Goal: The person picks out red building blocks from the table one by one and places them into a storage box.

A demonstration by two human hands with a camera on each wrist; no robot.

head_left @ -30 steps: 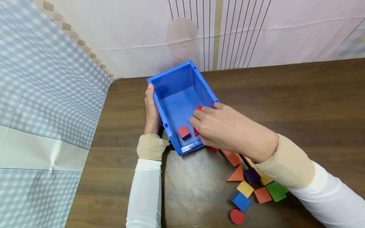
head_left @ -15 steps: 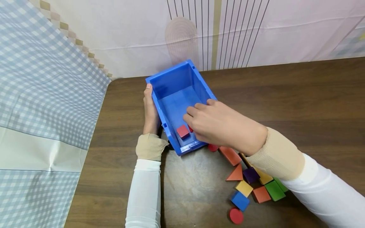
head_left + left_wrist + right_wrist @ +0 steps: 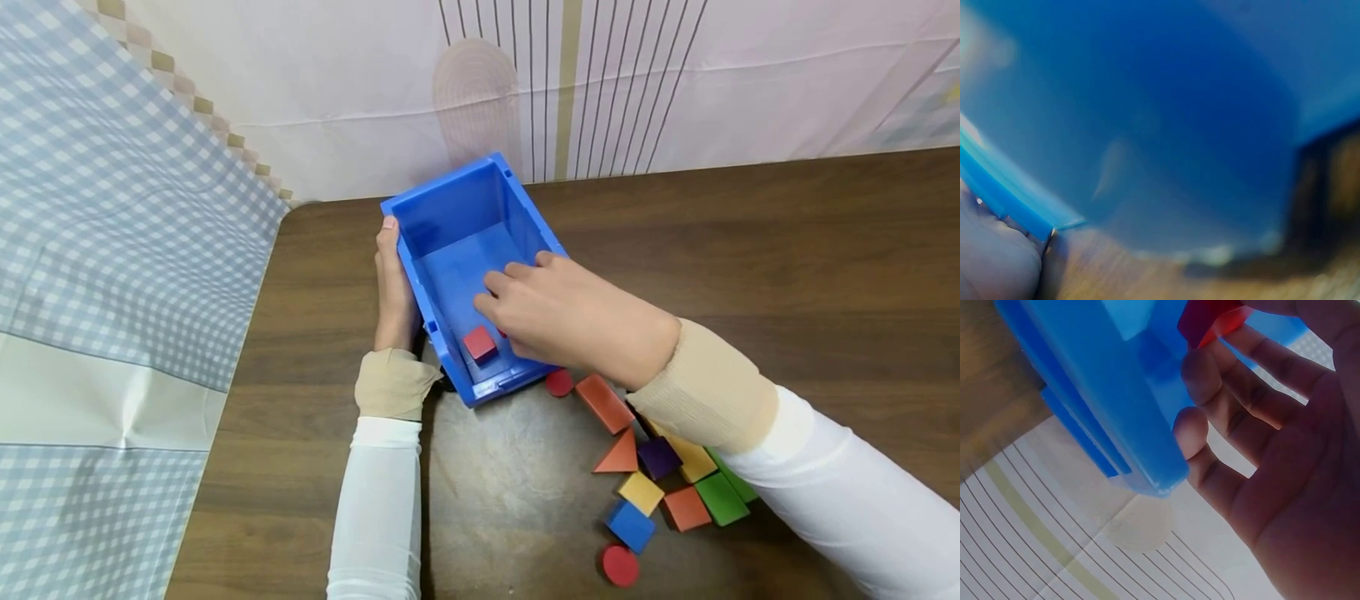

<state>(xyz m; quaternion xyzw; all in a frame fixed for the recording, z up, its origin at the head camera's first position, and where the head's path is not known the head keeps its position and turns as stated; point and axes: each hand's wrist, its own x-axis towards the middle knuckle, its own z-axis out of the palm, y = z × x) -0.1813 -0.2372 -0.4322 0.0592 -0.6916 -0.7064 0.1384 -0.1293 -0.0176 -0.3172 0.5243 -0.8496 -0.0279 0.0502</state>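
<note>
A blue plastic bin (image 3: pixel 453 210) sits angled on the dark wooden table. My left hand (image 3: pixel 395 292) grips its left side, thumb along the rim; part of that palm shows beside the blurred bin in the left wrist view. Over the bin's right front part, my right hand (image 3: pixel 562 312) pinches a red block (image 3: pixel 1210 319) between thumb and fingertips. In the head view the hand hides nearly all of that block. A red cube (image 3: pixel 480 343) lies on the bin floor near the front wall, just left of my right fingertips.
Right of the bin's front corner lie a red round block (image 3: pixel 558 382), an orange oblong block (image 3: pixel 604 404) and an orange triangle (image 3: pixel 618 452). Purple (image 3: pixel 660 458), yellow (image 3: pixel 641 493), blue (image 3: pixel 631 526) and green (image 3: pixel 722 498) blocks cluster nearby. A patterned cloth (image 3: pixel 337 100) hangs behind.
My right hand has moved slightly left and farther into the bin, carrying the red block, which is now mostly hidden from the head view. My left hand keeps its grip on the bin.
</note>
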